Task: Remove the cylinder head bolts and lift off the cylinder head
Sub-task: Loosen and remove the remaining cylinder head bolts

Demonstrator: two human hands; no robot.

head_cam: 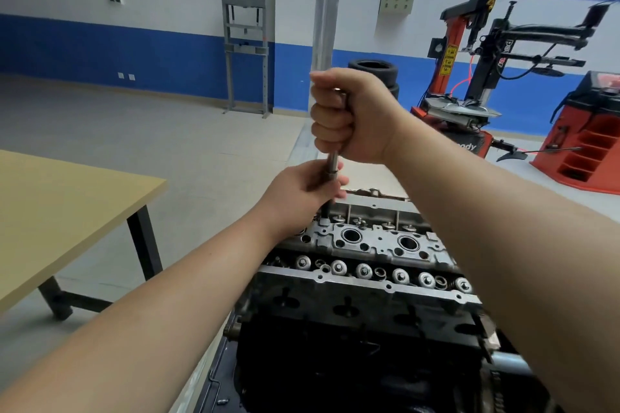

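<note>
Now we hold the socket extension (332, 167) almost upright, its long axis running from twelve o'clock down to six. Our right hand (349, 117) is fisted round the top; directly at six o'clock below it, our left hand (303, 193) pinches the shaft just above the cylinder head (375, 245), nearer the far-left bolt hole where the tip enters.

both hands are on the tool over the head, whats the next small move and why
Probably turn the steel socket tool to loosen the bolt: the right hand grips its top, the left hand steadies the shaft, and its tip sits in the grey metal cylinder head.
</note>
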